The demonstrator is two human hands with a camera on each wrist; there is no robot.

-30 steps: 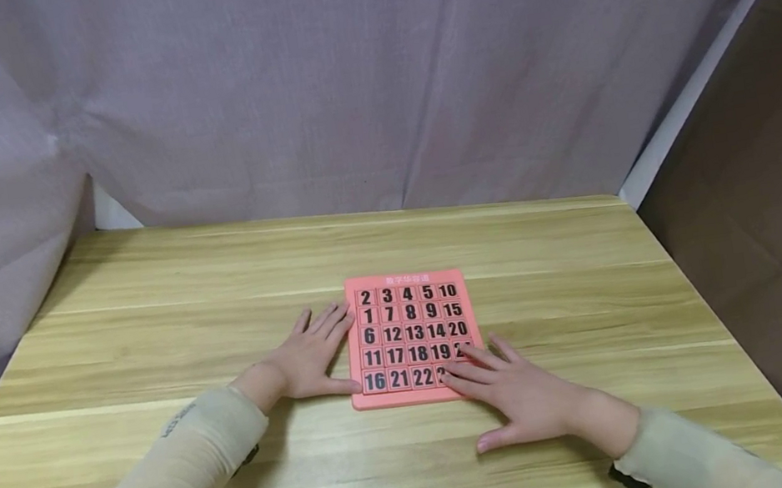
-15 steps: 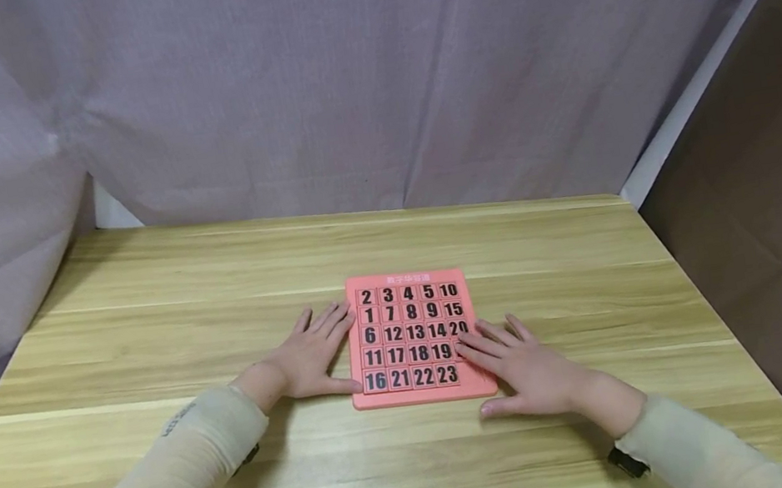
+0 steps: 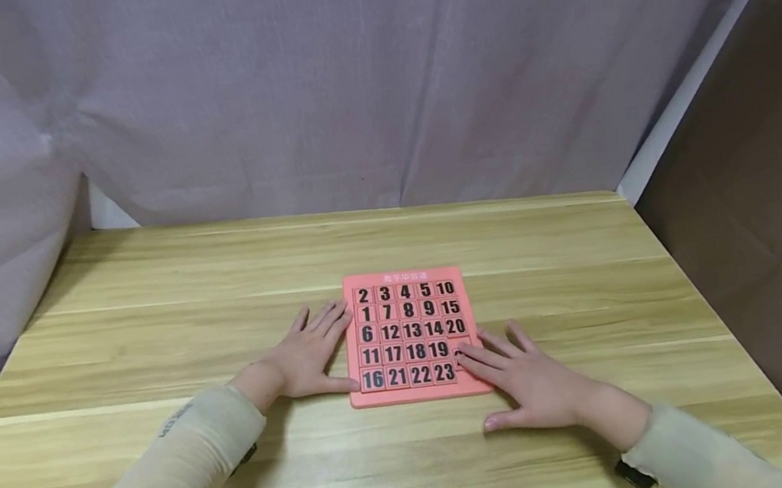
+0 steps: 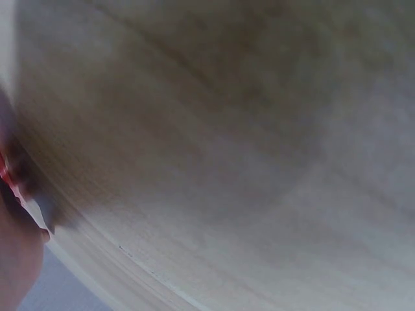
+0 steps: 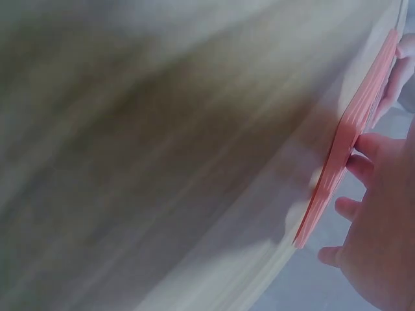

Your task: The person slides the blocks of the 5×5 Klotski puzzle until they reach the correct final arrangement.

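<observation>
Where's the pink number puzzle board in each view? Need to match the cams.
Head: pink number puzzle board centre of the wooden table, between both hands.
Left wrist: only a red sliver at the left edge, probably the board.
Right wrist: edge-on, right side, by the right hand.
Shared landmark: the table's wood grain.

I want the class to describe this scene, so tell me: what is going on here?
A person is working a pink number puzzle on a wooden table. The left hand rests flat against the puzzle's left edge. The right hand has its fingertips on the lower right corner, covering a tile beside the 19.
</observation>
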